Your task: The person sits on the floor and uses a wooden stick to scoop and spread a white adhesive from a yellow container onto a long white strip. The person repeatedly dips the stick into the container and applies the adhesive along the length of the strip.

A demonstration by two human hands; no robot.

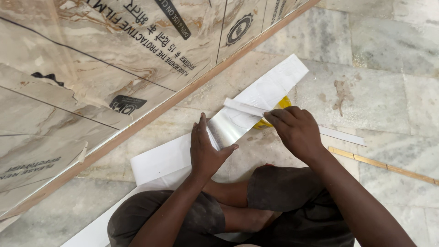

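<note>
Head view: the marble floor (384,55) carries a long white strip (256,103) with a shiny metallic face, running from near left to far right. The left hand (206,148) presses flat on it, fingers spread; the right hand (295,128) pinches the white film (242,107). Pulled unevenly, the film could tear or the strip crease

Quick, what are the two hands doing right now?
Left hand: pressed flat and open on the shiny strip, holding it down.
Right hand: closed, fingers pinching the white protective film at the strip.
</note>
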